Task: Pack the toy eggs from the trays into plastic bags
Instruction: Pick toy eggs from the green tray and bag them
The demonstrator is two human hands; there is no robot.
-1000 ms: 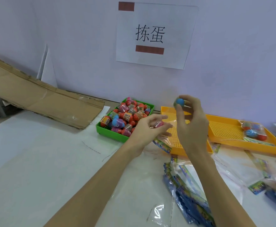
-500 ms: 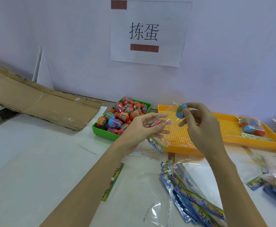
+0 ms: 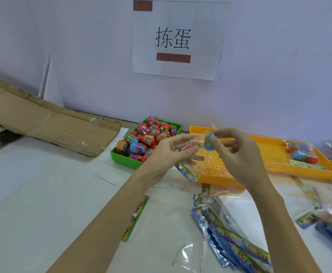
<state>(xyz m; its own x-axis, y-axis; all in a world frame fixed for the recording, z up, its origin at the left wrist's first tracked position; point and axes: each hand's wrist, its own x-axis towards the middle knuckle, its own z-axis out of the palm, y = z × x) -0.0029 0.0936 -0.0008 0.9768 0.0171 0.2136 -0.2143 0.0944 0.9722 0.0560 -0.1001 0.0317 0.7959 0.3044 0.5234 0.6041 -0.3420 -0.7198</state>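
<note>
Feeding a toy egg into a clear bag

Green tray [image 3: 125, 159] stays full; left hand [image 3: 167, 152] pinches the plastic bag [image 3: 190, 164] (mouth barely parted), right hand [image 3: 238, 154] pinches the blue egg [image 3: 209, 142], which may snag the film and drop onto the counter [image 3: 42, 194].

I see a white table [image 3: 42, 194] carrying a green tray [image 3: 125, 159] of eggs, a yellow tray [image 3: 275, 170] beside it, flattened cardboard [image 3: 48, 123] at the back left, a bag stack [image 3: 230, 239] near me, and one loose bag [image 3: 135, 217].
</note>
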